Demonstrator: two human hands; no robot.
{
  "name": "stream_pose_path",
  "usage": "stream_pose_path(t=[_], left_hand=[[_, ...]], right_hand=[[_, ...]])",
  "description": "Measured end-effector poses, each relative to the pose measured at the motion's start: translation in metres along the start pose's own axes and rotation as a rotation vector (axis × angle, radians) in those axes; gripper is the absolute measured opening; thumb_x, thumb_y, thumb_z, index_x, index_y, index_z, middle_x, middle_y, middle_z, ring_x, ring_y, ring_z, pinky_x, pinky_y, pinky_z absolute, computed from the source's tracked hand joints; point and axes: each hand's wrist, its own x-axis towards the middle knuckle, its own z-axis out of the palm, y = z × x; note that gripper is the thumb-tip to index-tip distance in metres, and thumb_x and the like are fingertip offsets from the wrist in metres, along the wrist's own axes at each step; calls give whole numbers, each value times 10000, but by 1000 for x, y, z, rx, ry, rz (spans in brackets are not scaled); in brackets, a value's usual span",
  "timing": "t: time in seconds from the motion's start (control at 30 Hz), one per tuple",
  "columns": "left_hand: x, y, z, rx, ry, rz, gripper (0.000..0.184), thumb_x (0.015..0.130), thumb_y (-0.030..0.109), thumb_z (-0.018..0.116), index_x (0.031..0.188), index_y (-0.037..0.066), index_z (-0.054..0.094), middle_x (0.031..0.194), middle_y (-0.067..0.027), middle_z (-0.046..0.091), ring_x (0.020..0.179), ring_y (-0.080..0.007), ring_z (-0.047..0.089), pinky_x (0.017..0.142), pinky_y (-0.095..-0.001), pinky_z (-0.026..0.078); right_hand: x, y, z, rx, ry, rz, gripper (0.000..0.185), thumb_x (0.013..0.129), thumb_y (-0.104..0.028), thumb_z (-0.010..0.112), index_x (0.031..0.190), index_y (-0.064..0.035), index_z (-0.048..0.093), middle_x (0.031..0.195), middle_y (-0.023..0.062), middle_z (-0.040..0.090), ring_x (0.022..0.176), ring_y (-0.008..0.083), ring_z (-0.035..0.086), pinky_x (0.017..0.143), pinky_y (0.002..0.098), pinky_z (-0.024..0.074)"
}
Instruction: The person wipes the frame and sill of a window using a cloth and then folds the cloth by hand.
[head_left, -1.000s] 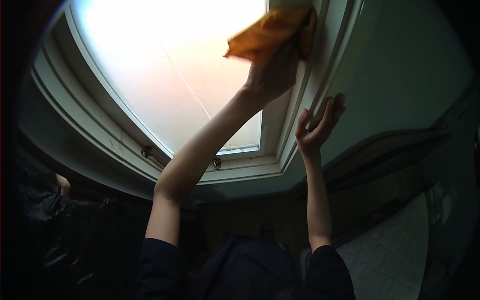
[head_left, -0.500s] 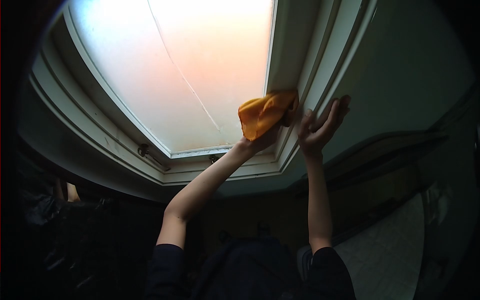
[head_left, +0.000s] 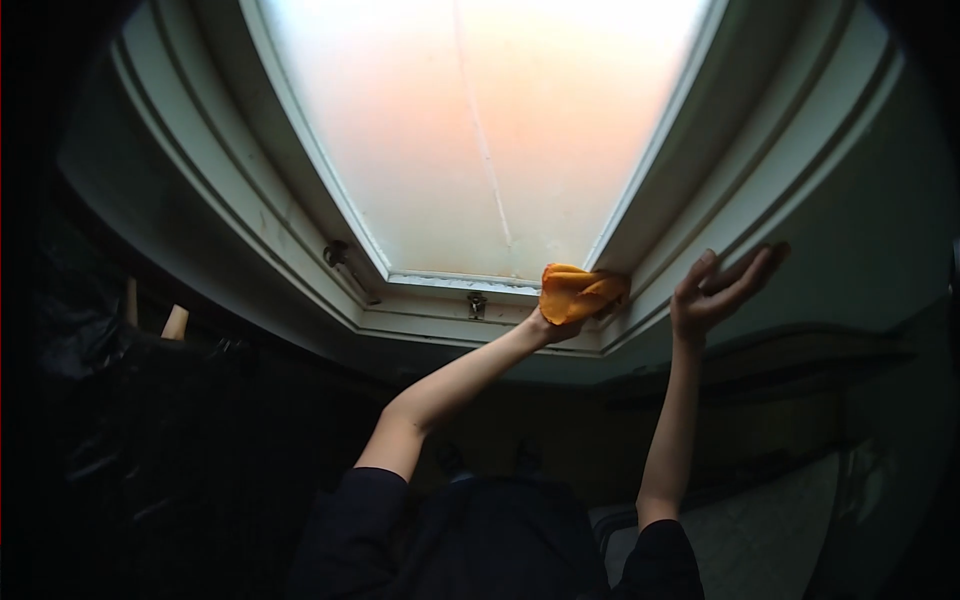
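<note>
An orange cloth point(head_left: 578, 294) is bunched in my left hand point(head_left: 560, 330), which is closed on it; the cloth hides most of the fingers. The cloth lies against the inner side of the pale window frame point(head_left: 690, 200), at its lower right corner, partly over the bright frosted pane point(head_left: 480, 140). To the right, my right hand point(head_left: 722, 292) is open, thumb and fingers apart, with nothing in it. It is beside the frame's outer rim, against the dark panel point(head_left: 850, 230) or just short of it; I cannot tell which.
A small metal latch point(head_left: 477, 305) sits on the frame's lower edge, and a dark catch point(head_left: 336, 252) on its left side. Crumpled black plastic sheeting point(head_left: 110, 430) is at the lower left. A pale quilted surface point(head_left: 750, 530) lies at the lower right.
The view has turned, so the window stands further right and more upright. My left hand has brought the cloth down along the frame into the corner. My right hand stays open beside the rim.
</note>
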Motion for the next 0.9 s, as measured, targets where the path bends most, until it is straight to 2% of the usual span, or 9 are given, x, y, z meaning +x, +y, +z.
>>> stream_pose_path(t=[0.07, 0.2, 0.27, 0.33, 0.4, 0.53, 0.67, 0.7, 0.9], left_hand=[[-16, -20, 20, 247, 134, 47, 302, 870, 36, 530, 1165, 91, 561, 1042, -69, 628, 1019, -232, 601, 857, -331, 479], [-91, -53, 49, 441, -93, -398, 229, 940, 176, 472, 1114, 60, 567, 920, -119, 628, 841, -264, 621, 780, -335, 495], [-118, -5, 35, -42, 276, -585, 273, 997, 243, 410, 992, 31, 582, 822, -148, 647, 673, -275, 620, 688, -367, 499], [-162, -19, 29, -475, 709, -628, 364, 1022, 284, 371, 898, 13, 580, 737, -67, 618, 586, -179, 561, 631, -305, 481], [-185, 17, -12, -723, 1064, -726, 401, 1024, 320, 375, 859, 13, 574, 766, -18, 602, 632, -116, 549, 637, -272, 470], [-224, 16, -81, -697, 1593, -612, 376, 1024, 341, 363, 1022, 31, 575, 863, -37, 608, 730, -108, 582, 653, -239, 472], [-210, -14, -124, -523, 1695, -515, 432, 1018, 412, 359, 1139, 47, 556, 949, -10, 578, 780, -112, 553, 664, -228, 439], [-201, -15, -135, -585, 1678, -592, 562, 1011, 444, 367, 1303, -26, 469, 1221, -113, 548, 1096, -195, 539, 937, -299, 417], [-188, -151, -153, -282, 1642, -589, 657, 1009, 475, 316, 1417, -39, 346, 1455, -218, 375, 1343, -292, 364, 1102, -358, 268]], right_hand=[[0, -1, -2, -35, 14, -19, 653, 922, -158, 529, 1475, -24, 210, 1525, 230, 203, 1427, 377, 178, 1167, 519, 133], [3, -9, -5, -28, -17, -47, 637, 938, -128, 516, 1477, -22, 195, 1528, 240, 169, 1424, 390, 171, 1150, 522, 191], [6, -12, -6, -69, -37, -57, 636, 951, -119, 504, 1486, -40, 168, 1528, 246, 137, 1420, 395, 172, 1134, 527, 246], [5, -14, -3, -13, -24, -44, 649, 950, -118, 497, 1495, -64, 148, 1533, 241, 113, 1419, 396, 172, 1128, 533, 262], [5, -16, -3, -29, -33, -35, 668, 949, -120, 493, 1506, -108, 124, 1541, 226, 89, 1415, 394, 180, 1112, 544, 298], [5, -23, -1, -36, -22, -39, 658, 950, -110, 490, 1503, -90, 134, 1539, 229, 107, 1411, 387, 203, 1116, 525, 296], [6, -30, -1, -116, -17, -89, 651, 949, -111, 485, 1502, -82, 143, 1536, 226, 142, 1414, 379, 200, 1132, 522, 255], [6, -30, -1, -128, -12, -102, 653, 948, -113, 484, 1502, -83, 140, 1538, 221, 140, 1416, 376, 198, 1133, 518, 257], [5, -25, 1, -102, -15, -95, 661, 949, -109, 484, 1505, -90, 128, 1544, 211, 117, 1422, 366, 180, 1135, 522, 257]])
